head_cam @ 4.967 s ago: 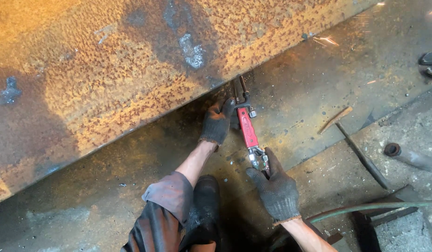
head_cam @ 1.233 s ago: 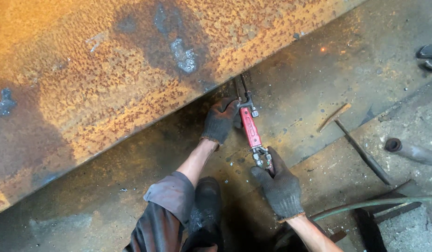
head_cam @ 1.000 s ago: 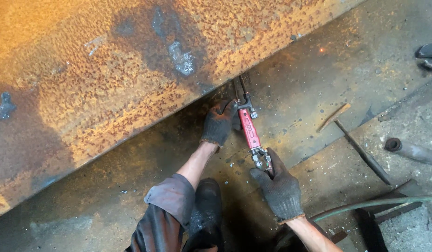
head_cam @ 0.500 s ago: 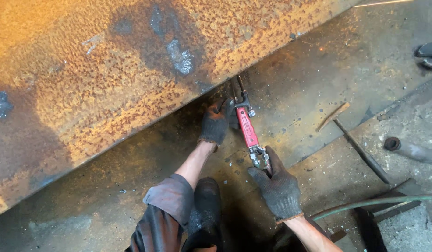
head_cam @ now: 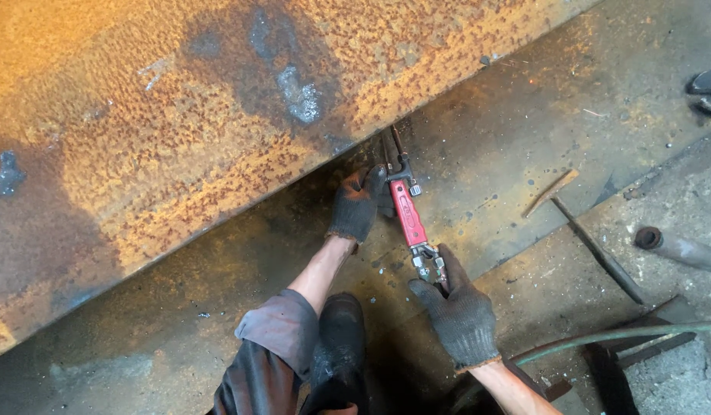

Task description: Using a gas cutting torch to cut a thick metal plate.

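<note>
Where the rusty plate edge meets floor, left hand grip wraps torch head, right hand grip clasps its rear.

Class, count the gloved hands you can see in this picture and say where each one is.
2. The left hand rests by the torch's front end, near the rusty plate's edge; the right hand grips the red torch at its rear.

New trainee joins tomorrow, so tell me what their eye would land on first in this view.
The huge rusty steel plate fills the upper left. At its lower edge, the left hand and right hand, both in dark gloves, hold a red torch-like tool pointed at the plate's edge. A green hose trails right across the floor.
</note>
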